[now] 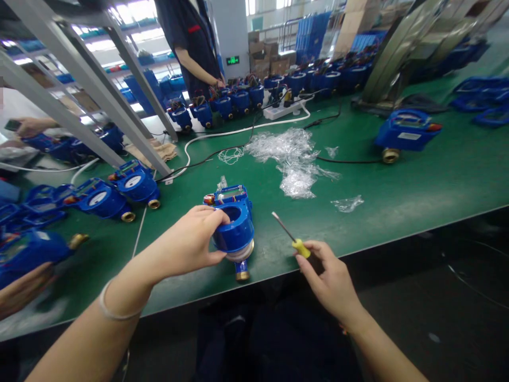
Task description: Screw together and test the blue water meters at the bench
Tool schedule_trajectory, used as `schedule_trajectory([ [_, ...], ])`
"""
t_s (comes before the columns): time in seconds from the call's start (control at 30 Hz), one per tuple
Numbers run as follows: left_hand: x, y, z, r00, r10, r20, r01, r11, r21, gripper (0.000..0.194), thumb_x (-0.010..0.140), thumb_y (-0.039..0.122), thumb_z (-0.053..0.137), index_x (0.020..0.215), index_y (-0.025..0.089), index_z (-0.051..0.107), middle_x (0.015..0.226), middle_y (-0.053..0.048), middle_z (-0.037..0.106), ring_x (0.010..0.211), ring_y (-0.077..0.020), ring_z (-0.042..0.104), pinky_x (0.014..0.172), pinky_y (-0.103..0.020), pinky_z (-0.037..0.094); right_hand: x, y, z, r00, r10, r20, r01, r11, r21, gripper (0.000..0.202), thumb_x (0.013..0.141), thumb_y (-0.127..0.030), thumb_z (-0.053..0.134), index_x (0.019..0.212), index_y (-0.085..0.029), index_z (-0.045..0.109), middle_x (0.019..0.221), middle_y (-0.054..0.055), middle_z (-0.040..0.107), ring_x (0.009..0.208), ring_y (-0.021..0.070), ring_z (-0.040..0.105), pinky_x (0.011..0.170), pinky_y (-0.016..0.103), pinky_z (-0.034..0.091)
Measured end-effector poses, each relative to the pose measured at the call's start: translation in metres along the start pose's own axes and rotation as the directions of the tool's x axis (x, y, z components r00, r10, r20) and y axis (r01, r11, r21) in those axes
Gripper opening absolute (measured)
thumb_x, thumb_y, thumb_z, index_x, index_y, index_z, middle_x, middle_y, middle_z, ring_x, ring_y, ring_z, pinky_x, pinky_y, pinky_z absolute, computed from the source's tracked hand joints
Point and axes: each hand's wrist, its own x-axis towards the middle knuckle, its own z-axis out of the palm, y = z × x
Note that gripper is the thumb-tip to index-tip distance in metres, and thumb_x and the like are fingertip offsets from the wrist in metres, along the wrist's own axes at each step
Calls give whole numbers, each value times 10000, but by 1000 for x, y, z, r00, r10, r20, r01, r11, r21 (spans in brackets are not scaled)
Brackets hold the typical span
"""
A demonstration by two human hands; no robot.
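Observation:
A blue meter housing [238,233] with a round open top, a brass fitting below and a wired compartment at its back stands near the table's front edge. My left hand [193,239] grips its rim, thumb low on the near side and fingers over the top. To the right, my right hand [330,273] is closed on the yellow handle of a screwdriver [301,248]. The metal shaft points up and left, with its tip apart from the housing. Part of the handle is hidden in the palm.
Crumpled clear plastic [296,159] lies mid-table on the green surface [401,207]. Another blue meter [407,132] stands at right, more at left [101,199]. Cables and a power strip [283,109] lie behind. Grey metal posts [99,85] rise at left. Other people's hands [27,286] show at left.

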Motion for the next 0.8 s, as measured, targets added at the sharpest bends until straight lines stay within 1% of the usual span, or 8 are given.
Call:
schedule_trajectory([
  [0.07,15,1,-14,989,-45,142,42,999,28,365,716,331,737,1013,185,583,956,-85,692,921,-284,659,863,-427,533,-12,-8,3,997,-41,70,39,999,35,155,961,-316,559,1080,-220,582,967,54,722,862,209,734,765,293,566],
  [0.1,22,1,-18,980,-57,190,50,998,42,374,716,352,732,1010,181,577,949,-87,685,904,-284,651,843,-421,525,-17,-10,5,994,-55,89,52,998,35,135,959,-295,553,1069,-221,581,957,48,718,855,204,734,760,288,565],
  [0.2,35,0,-26,964,-58,258,42,997,64,390,716,401,720,997,181,560,924,-80,670,859,-273,635,818,-402,499,-30,-12,11,991,-77,112,76,997,16,115,956,-262,550,1060,-223,578,940,37,717,823,198,733,730,286,562],
  [0.4,32,0,-22,968,-64,244,55,998,42,373,725,433,703,967,198,542,899,-57,654,839,-247,612,803,-372,464,-38,-8,25,989,-137,63,137,991,9,141,961,-237,574,1101,-218,568,967,44,720,861,200,729,763,294,562],
  [0.5,29,2,-19,970,-79,229,76,997,21,367,717,423,707,951,200,534,882,-51,646,836,-245,603,806,-373,454,-34,-7,29,981,-189,38,186,981,57,139,953,-212,589,1090,-219,566,947,38,713,857,188,720,778,283,557],
  [0.57,29,4,-17,971,-81,224,82,997,6,357,714,417,709,933,204,523,859,-43,636,835,-247,597,813,-377,448,-32,-7,30,980,-195,46,190,976,103,141,944,-202,603,1080,-224,570,940,30,711,853,180,714,780,276,553],
  [0.7,29,5,-14,974,-71,217,75,997,-10,356,724,439,703,906,210,501,806,-25,611,802,-244,584,836,-396,437,-31,-6,28,989,-130,75,116,979,165,138,932,-215,621,1065,-233,590,940,19,708,861,176,705,791,281,542],
  [0.8,28,4,-13,975,-66,211,67,998,-2,359,724,430,702,924,208,504,834,-37,628,807,-248,589,841,-403,435,-32,-6,25,990,-35,138,-2,965,261,116,917,-254,648,1030,-240,625,934,13,709,868,179,701,800,287,544],
])
